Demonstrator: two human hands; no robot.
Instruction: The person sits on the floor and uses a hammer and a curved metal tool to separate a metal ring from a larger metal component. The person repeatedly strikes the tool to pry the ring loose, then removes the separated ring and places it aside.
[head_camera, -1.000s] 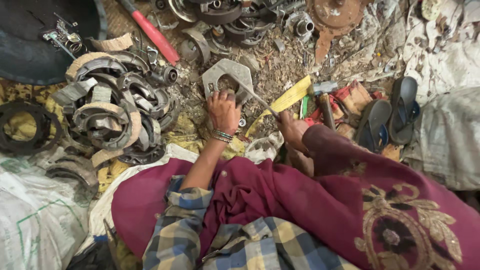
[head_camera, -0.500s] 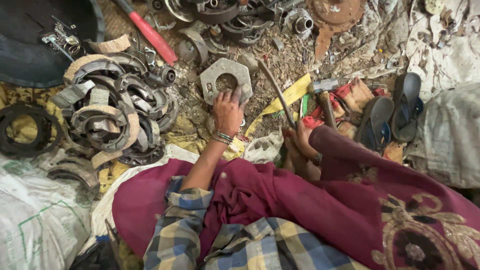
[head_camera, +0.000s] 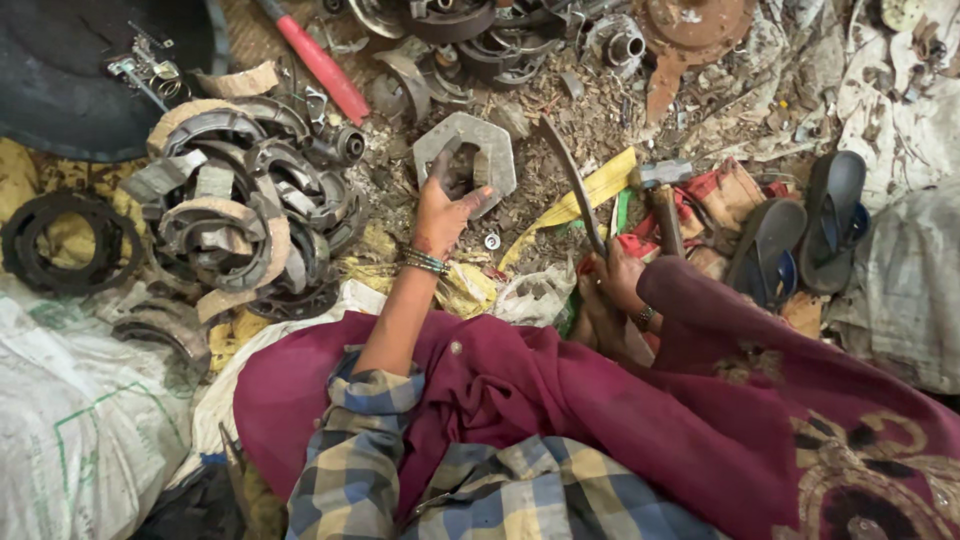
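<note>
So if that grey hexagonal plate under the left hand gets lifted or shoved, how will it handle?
The hexagonal metal plate looks thick and solid, so probably stiff and heavy for its size. It lies flat on gritty debris, so it likely drags rather than rolls. The left hand has fingers in its central opening, which probably gives a hold.

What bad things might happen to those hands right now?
The left hand rests on the hexagonal metal plate while the right hand holds a curved metal bar just beside it; a slip might strike fingers. Loose scrap around the stacked brake shoes might also scratch bare skin.
</note>
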